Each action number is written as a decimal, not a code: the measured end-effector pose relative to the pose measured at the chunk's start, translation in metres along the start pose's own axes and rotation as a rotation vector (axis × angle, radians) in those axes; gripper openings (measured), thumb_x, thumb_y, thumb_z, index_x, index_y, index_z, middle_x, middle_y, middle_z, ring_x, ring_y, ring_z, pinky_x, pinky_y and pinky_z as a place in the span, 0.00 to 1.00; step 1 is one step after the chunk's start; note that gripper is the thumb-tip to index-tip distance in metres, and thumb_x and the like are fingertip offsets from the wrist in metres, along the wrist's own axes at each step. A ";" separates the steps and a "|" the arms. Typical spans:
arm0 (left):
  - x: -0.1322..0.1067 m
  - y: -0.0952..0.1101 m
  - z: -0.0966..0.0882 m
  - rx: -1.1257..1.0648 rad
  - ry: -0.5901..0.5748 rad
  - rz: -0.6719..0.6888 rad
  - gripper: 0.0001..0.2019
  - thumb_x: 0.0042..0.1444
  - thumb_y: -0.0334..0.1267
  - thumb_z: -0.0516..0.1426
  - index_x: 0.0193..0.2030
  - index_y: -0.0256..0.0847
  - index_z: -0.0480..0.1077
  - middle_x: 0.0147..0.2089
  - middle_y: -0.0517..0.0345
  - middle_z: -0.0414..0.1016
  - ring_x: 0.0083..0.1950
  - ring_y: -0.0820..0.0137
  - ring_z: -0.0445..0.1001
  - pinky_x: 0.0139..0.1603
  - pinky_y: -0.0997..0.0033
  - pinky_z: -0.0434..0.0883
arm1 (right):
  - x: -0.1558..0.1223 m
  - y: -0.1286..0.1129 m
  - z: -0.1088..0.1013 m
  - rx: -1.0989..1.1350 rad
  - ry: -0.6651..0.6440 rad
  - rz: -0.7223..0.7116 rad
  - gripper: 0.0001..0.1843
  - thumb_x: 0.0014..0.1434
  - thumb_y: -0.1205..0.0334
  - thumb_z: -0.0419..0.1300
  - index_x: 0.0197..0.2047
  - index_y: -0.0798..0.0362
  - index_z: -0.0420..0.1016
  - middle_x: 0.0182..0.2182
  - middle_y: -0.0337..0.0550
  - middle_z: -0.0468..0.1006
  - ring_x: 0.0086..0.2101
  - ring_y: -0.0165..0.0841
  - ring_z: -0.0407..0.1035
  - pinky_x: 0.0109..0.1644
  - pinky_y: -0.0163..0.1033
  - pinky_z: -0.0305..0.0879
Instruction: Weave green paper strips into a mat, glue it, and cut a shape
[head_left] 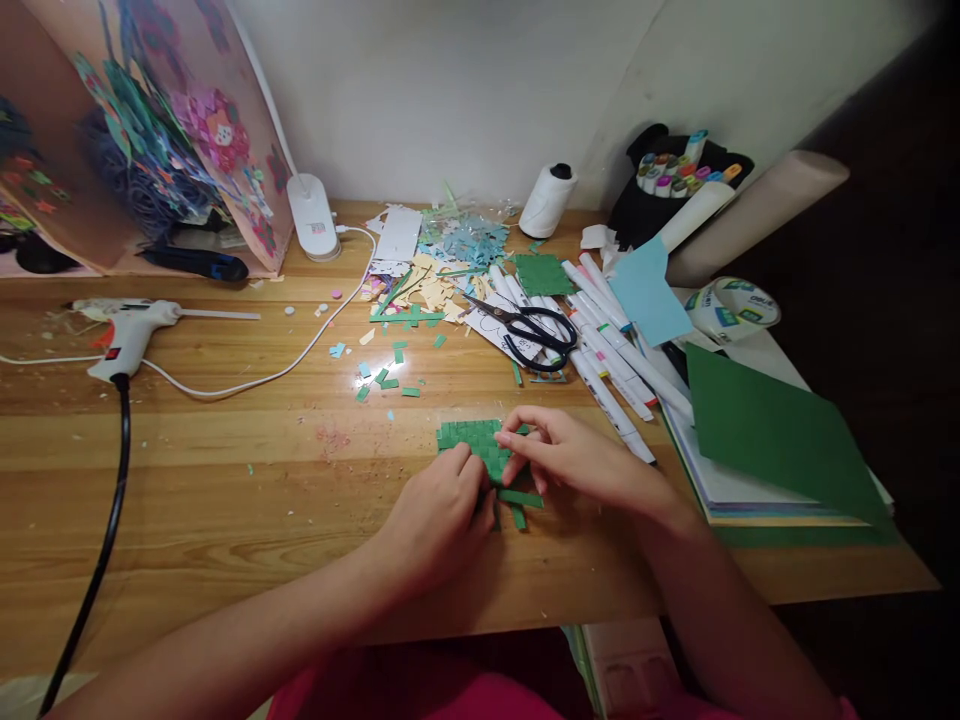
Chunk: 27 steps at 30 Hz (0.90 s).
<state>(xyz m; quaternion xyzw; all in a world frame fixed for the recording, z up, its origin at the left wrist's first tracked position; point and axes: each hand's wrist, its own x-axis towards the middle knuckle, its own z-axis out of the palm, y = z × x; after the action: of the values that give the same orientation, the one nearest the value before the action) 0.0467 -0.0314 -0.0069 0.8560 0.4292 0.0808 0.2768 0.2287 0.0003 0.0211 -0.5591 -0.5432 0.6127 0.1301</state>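
Observation:
A small mat woven from green paper strips (469, 434) lies on the wooden table in front of me. My left hand (442, 505) is closed at its lower edge, the fingers curled down and their tips hidden. On the mat's right side my right hand (559, 450) bends over it, with thumb and index fingertips close together on the weave. Loose green strip ends (521, 498) stick out below the hands. What exactly the right fingertips pinch is partly hidden.
Black-handled scissors (525, 325) lie on white markers (611, 360) behind my hands. Paper scraps (431, 285) are heaped farther back. A glue gun (127, 335) with its cable lies left. Green paper (780, 430) tops a stack at right, beside a tape roll (735, 305).

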 end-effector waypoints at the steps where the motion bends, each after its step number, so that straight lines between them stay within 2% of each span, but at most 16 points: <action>1: 0.000 0.000 0.000 -0.003 0.001 0.002 0.07 0.61 0.35 0.46 0.35 0.38 0.63 0.37 0.54 0.65 0.37 0.67 0.66 0.37 0.66 0.68 | 0.000 0.001 0.000 -0.017 -0.005 -0.001 0.17 0.58 0.46 0.54 0.34 0.53 0.64 0.26 0.42 0.80 0.17 0.25 0.65 0.21 0.30 0.59; 5: -0.001 0.001 -0.001 -0.018 -0.010 -0.004 0.07 0.60 0.34 0.46 0.35 0.38 0.62 0.37 0.54 0.65 0.37 0.66 0.66 0.38 0.66 0.68 | 0.000 0.001 0.002 -0.016 -0.010 -0.002 0.16 0.59 0.47 0.53 0.34 0.53 0.64 0.25 0.43 0.79 0.16 0.25 0.65 0.20 0.31 0.59; 12: -0.004 0.001 -0.004 -0.079 -0.015 0.012 0.07 0.61 0.34 0.46 0.37 0.37 0.62 0.39 0.52 0.65 0.39 0.65 0.66 0.40 0.65 0.67 | 0.001 -0.004 -0.001 0.064 -0.007 -0.020 0.15 0.55 0.49 0.57 0.35 0.52 0.62 0.28 0.42 0.81 0.14 0.23 0.60 0.19 0.30 0.54; 22: -0.005 -0.001 0.001 -0.055 0.010 0.004 0.05 0.60 0.34 0.47 0.37 0.39 0.62 0.38 0.53 0.65 0.38 0.65 0.66 0.38 0.65 0.67 | 0.001 -0.009 -0.003 0.086 0.011 -0.011 0.13 0.61 0.49 0.49 0.37 0.51 0.59 0.26 0.41 0.81 0.13 0.23 0.51 0.18 0.31 0.45; 24: -0.006 -0.001 0.000 -0.082 0.004 0.003 0.04 0.60 0.34 0.48 0.37 0.39 0.61 0.39 0.53 0.65 0.39 0.65 0.66 0.38 0.65 0.67 | 0.000 -0.006 -0.004 0.032 -0.013 -0.035 0.12 0.61 0.51 0.50 0.37 0.51 0.61 0.27 0.41 0.81 0.15 0.24 0.56 0.20 0.31 0.49; 27: -0.006 -0.002 -0.003 -0.125 -0.014 -0.002 0.03 0.59 0.35 0.50 0.37 0.39 0.61 0.40 0.53 0.66 0.39 0.65 0.66 0.39 0.66 0.67 | -0.003 -0.002 -0.005 -0.089 -0.052 -0.102 0.08 0.59 0.56 0.54 0.35 0.52 0.64 0.27 0.39 0.78 0.24 0.28 0.66 0.28 0.32 0.58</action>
<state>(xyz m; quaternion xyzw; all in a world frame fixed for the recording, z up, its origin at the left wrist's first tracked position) 0.0408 -0.0339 -0.0052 0.8373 0.4220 0.1009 0.3327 0.2331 0.0015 0.0257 -0.5200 -0.6010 0.5946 0.1221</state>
